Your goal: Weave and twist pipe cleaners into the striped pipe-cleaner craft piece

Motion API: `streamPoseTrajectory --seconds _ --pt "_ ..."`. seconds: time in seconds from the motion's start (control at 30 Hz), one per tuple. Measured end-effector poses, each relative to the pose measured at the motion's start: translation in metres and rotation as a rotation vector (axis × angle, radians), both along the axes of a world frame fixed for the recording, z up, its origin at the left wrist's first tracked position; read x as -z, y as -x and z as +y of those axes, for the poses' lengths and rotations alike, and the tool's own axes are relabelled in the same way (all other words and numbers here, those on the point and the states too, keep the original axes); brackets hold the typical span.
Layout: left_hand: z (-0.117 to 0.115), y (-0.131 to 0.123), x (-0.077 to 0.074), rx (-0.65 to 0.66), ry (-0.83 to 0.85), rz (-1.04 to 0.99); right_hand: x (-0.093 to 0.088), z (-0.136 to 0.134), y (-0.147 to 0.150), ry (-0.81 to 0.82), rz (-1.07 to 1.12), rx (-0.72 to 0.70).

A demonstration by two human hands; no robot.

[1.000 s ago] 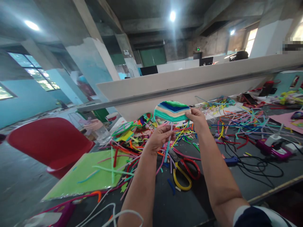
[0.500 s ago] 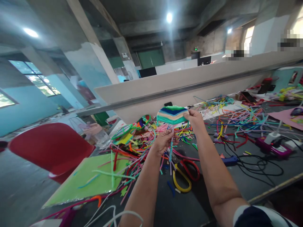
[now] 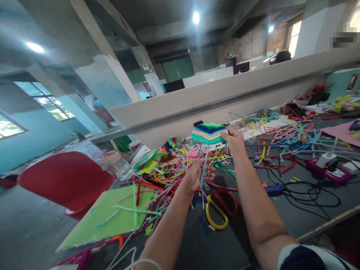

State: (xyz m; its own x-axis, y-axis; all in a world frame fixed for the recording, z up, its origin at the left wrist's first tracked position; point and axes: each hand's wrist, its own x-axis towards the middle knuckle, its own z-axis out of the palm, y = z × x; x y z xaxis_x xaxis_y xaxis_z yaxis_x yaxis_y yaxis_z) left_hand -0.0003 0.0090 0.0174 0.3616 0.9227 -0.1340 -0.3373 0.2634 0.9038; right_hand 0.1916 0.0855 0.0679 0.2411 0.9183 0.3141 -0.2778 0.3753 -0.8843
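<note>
My right hand (image 3: 235,139) pinches the right edge of a rounded striped pipe-cleaner piece (image 3: 209,134), with bands of green, dark blue, peach and teal, held up over the table. From its underside hangs a slim pipe-cleaner stem (image 3: 204,168), pink above and blue-teal wrapped below. Around this stem, my left hand (image 3: 195,177) is loosely opened, with fingers stretched out behind it and the thumb raised. Just below lie scissors with one yellow handle loop (image 3: 216,217) and one red; their blades are mostly hidden.
Loose pipe cleaners (image 3: 171,168) are heaped across the table behind my left hand. A green sheet (image 3: 112,210) lies at left, beside a red chair (image 3: 67,180). On the right are a purple power strip (image 3: 329,170), black cables (image 3: 309,198) and a blue-handled tool (image 3: 272,190). A low partition (image 3: 180,108) runs behind.
My left hand has loosened from its pinch on the stem, slid a little lower, and spread its fingers. My right hand still holds the striped piece, shifted slightly right in view.
</note>
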Motion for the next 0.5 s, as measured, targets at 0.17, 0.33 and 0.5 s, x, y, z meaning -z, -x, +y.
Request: streamPoseTrajectory --seconds 0.17,0.33,0.5 --pt "-0.018 0.003 0.015 -0.062 -0.135 0.073 0.003 0.002 0.011 -0.027 -0.024 -0.040" --pt "-0.028 0.006 0.030 -0.190 -0.241 0.116 0.005 0.000 0.020 -0.020 -0.005 -0.128" --pt "-0.030 0.008 0.041 -0.288 -0.306 0.167 0.008 -0.001 0.023 0.000 -0.021 -0.205"
